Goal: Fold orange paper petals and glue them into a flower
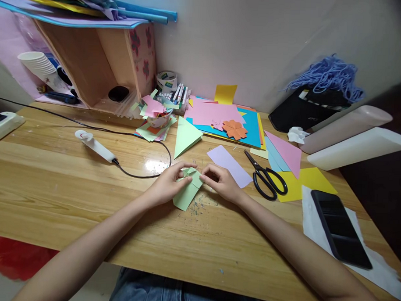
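A light green piece of folded paper (187, 195) is held just above the wooden table, with small folds at its top end. My left hand (168, 182) grips its upper left side, thumb lying across the front. At the upper right edge, the fingertips of my right hand (223, 182) pinch the same paper. Behind my hands stands a folded light green paper triangle (187, 137). A lilac paper strip (230, 165) lies just beyond my right hand, and black-handled scissors (266, 175) rest to its right.
On the left lies a white glue gun (94, 146) with its black cord running over the table (70, 198). Coloured sheets (253, 134) and an orange paper flower (234, 130) are at the back. A phone (340, 228) lies on white tissue at right. A wooden box (81, 63) stands back left.
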A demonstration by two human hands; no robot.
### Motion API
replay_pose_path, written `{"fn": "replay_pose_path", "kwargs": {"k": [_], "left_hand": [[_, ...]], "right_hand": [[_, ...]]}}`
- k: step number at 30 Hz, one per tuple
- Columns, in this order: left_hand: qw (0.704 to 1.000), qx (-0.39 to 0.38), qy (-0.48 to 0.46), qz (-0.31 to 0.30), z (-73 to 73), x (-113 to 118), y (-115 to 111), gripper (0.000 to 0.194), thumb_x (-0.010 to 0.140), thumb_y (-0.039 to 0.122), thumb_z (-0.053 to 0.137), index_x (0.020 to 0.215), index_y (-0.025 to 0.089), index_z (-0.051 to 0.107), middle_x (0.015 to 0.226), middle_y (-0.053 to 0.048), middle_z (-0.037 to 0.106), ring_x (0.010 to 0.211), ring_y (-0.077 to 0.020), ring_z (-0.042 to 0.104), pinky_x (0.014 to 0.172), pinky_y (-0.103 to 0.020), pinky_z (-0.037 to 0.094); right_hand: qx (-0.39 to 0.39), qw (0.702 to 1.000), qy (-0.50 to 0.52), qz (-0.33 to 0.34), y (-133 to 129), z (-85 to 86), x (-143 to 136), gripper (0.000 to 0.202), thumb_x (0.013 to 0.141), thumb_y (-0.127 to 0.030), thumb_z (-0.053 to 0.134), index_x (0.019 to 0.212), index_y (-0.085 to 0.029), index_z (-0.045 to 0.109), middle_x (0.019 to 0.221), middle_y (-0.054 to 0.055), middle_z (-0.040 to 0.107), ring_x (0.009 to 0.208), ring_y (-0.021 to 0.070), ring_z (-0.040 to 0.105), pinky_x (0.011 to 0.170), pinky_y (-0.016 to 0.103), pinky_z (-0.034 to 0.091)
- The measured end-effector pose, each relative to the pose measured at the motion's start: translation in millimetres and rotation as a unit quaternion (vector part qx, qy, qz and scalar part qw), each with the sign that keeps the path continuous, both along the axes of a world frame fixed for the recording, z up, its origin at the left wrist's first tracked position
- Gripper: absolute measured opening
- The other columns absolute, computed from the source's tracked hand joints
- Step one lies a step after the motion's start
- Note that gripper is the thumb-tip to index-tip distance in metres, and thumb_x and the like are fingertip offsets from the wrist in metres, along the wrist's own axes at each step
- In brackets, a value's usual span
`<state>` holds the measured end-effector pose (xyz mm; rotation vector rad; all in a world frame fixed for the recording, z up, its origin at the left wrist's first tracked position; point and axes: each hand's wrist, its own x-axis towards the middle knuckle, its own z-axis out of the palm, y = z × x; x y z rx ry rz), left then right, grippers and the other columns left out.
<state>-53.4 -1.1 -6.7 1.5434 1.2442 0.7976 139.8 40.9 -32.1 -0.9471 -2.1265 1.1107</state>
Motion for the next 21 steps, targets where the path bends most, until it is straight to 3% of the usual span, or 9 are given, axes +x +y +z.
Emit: {"fn": "replay_pose_path", "kwargs": {"k": [4,9,17,21], "left_hand": [[1.000,0.004,0.001,0.000,-0.6,0.4,0.6,0.033,0.079,0.021,0.051,0.111,0.019,0.056,0.114,-0.007,0.057,0.082,-0.0151,0.054,0.077,-0.029,0.042],[0.997,-0.053,-0.034,0.046,1.3,0.8,1.3,0.035,0.075,0.025,0.057,0.109,0.017,0.055,0.104,-0.008,0.062,0.084,-0.0172,0.058,0.070,-0.027,0.045],[0.995,-0.056,-0.012,0.078,3.7,0.2,2.6,0.036,0.069,0.024,0.063,0.104,0.017,0.058,0.100,-0.007,0.063,0.080,-0.0162,0.058,0.064,-0.024,0.045],[0.995,-0.072,-0.022,0.067,1.4,-2.0,4.2,0.040,0.068,0.025,0.064,0.107,0.017,0.057,0.083,-0.005,0.065,0.073,-0.0156,0.059,0.061,-0.024,0.044]], "right_hand": [[-0.070,0.997,0.026,0.009,1.5,-1.4,0.6,0.022,0.082,-0.037,0.052,0.076,-0.016,0.054,0.072,0.001,0.054,0.063,0.0116,0.049,0.057,0.024,0.039],[-0.127,0.990,0.061,0.006,2.0,-0.4,0.9,0.023,0.080,-0.038,0.054,0.075,-0.016,0.055,0.069,0.000,0.053,0.063,0.0115,0.049,0.058,0.024,0.040],[-0.148,0.987,0.057,0.003,2.8,3.8,0.8,0.022,0.080,-0.035,0.055,0.071,-0.015,0.057,0.067,0.000,0.054,0.062,0.0113,0.049,0.059,0.023,0.039],[-0.133,0.990,0.049,-0.004,3.2,2.7,0.2,0.021,0.079,-0.034,0.055,0.071,-0.015,0.058,0.067,0.000,0.055,0.063,0.0116,0.050,0.059,0.024,0.040]]}}
